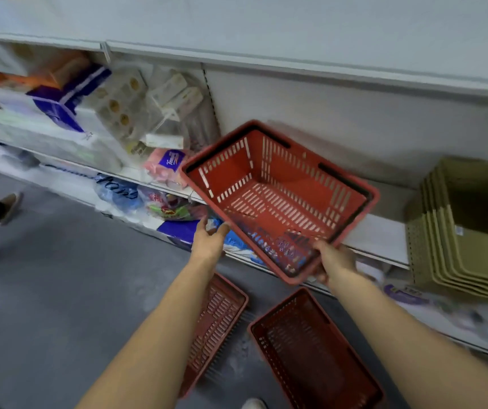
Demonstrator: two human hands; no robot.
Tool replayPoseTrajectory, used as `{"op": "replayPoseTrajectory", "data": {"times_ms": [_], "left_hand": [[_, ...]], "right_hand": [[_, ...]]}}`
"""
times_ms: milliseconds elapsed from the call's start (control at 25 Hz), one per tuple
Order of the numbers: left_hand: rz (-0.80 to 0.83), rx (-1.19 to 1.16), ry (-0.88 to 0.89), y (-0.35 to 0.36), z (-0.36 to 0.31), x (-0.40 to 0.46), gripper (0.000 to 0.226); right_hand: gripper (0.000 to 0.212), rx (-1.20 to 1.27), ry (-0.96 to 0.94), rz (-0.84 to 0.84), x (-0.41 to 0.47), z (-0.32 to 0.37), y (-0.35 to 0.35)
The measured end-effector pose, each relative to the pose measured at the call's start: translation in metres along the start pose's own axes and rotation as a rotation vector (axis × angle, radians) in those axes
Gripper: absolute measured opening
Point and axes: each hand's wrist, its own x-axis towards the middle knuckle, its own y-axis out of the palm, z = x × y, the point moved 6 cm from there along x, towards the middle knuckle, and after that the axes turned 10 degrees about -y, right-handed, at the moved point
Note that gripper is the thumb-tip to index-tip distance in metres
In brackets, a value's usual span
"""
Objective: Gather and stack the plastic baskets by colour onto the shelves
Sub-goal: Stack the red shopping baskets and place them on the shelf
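A red plastic basket (281,199) is tilted in the air, its far end over the white shelf (375,231). My right hand (335,261) grips its near rim. My left hand (209,240) is at the basket's left near corner, fingers spread; whether it touches the basket I cannot tell. Two more red baskets lie on the grey floor below: one (316,349) upright between my arms, the other (216,323) partly behind my left forearm. A stack of several olive-green baskets (467,231) sits on the same shelf at the right.
Packs of tissue and bagged goods (113,113) fill the shelves to the left. Another person's leg and shoe (3,206) are on the floor at far left. My own shoe tip (253,404) shows at the bottom edge.
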Motion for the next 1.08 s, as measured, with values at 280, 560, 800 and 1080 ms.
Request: {"op": "replayPoseTrajectory", "data": {"times_ms": [280, 560, 800, 1080], "left_hand": [[0.159, -0.241, -0.119, 0.024, 0.059, -0.031, 0.044], [0.083, -0.293, -0.105, 0.015, 0.13, -0.103, 0.033], [0.029, -0.278, -0.204, 0.02, 0.218, -0.154, 0.033], [0.058, -0.183, -0.29, 0.046, 0.285, -0.153, 0.033]], "right_hand": [[0.012, -0.057, 0.041, -0.104, -0.079, -0.039, -0.102], [0.008, -0.218, 0.074, -0.068, -0.106, -0.089, -0.169], [0.007, -0.277, 0.12, -0.002, -0.125, -0.131, -0.236], [0.061, -0.442, 0.041, -0.042, -0.113, -0.197, -0.272]]}}
